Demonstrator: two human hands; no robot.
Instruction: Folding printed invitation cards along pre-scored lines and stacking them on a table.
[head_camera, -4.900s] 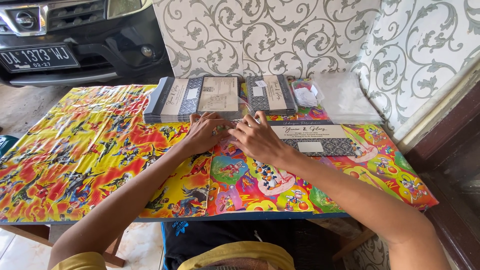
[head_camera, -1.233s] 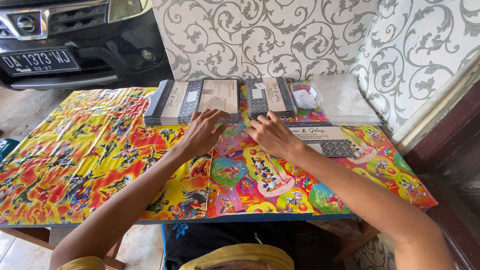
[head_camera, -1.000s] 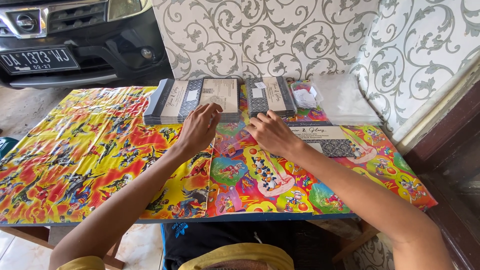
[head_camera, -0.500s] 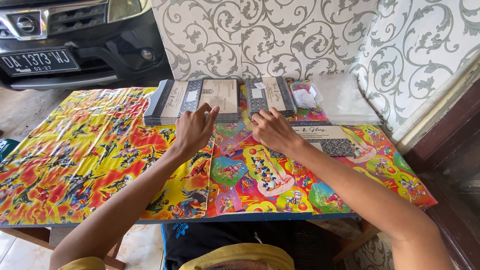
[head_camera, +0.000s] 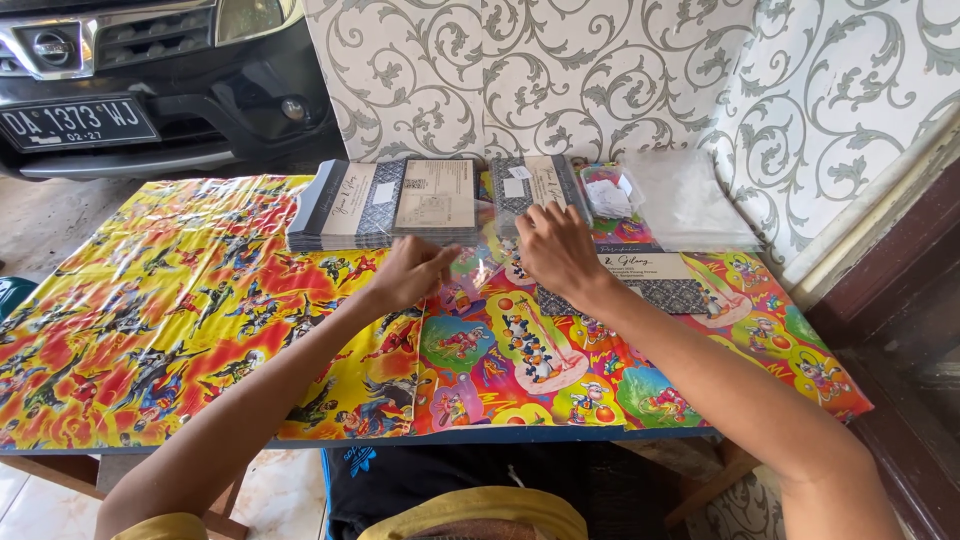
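We see two stacks of grey-patterned cards (head_camera: 385, 203) and (head_camera: 535, 182) with cream labels, another such card (head_camera: 655, 283) lying flat, clear plastic packets (head_camera: 612, 190), and a car's dark licence plate (head_camera: 77, 122).

Your table (head_camera: 150, 330) is covered in glossy plastic sheeting printed with cartoons, and it shines where the light catches it. The stacks of cards (head_camera: 385, 200) look like matt paper, their edges layered, with a patterned grey band. A clear plastic sleeve (head_camera: 478, 268) glints between your hands. The pile of transparent bags (head_camera: 690, 200) is thin, filmy plastic. The wall (head_camera: 560, 70) looks like matt paper with a scroll pattern.
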